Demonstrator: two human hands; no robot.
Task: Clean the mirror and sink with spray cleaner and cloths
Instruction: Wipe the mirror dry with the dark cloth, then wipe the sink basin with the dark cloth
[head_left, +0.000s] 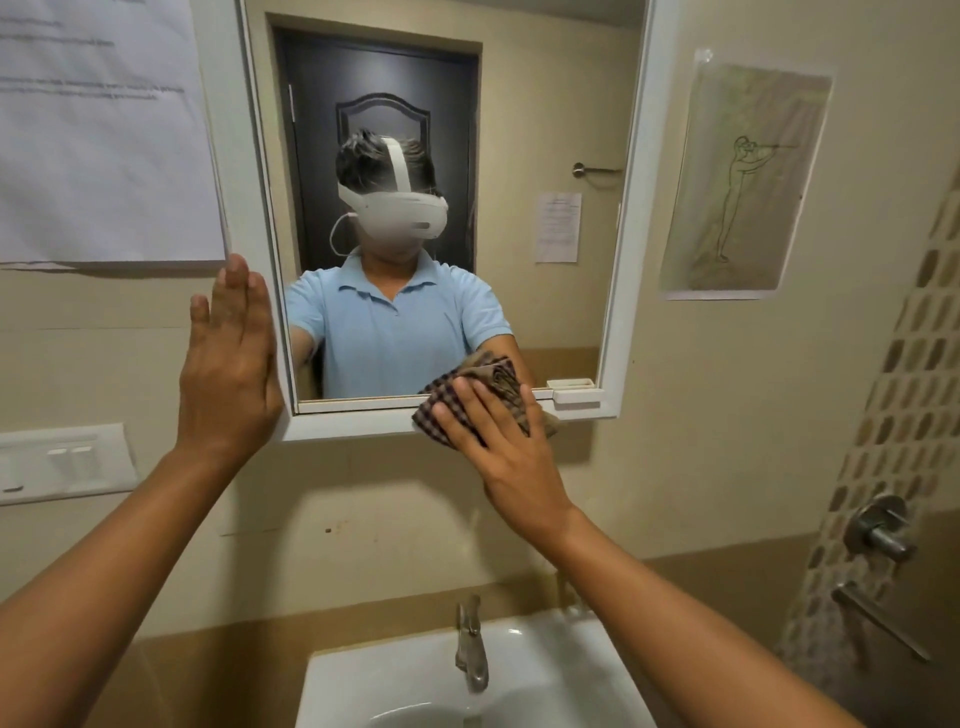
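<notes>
Right hand flat on cloth against mirror

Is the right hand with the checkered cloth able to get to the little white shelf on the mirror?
Probably yes. The right hand presses the checkered cloth just beside the small white shelf, with nothing between them.

You see dim, warm, even light; soft shadows sit under the mirror, and wide-angle bending curves the edges.
</notes>
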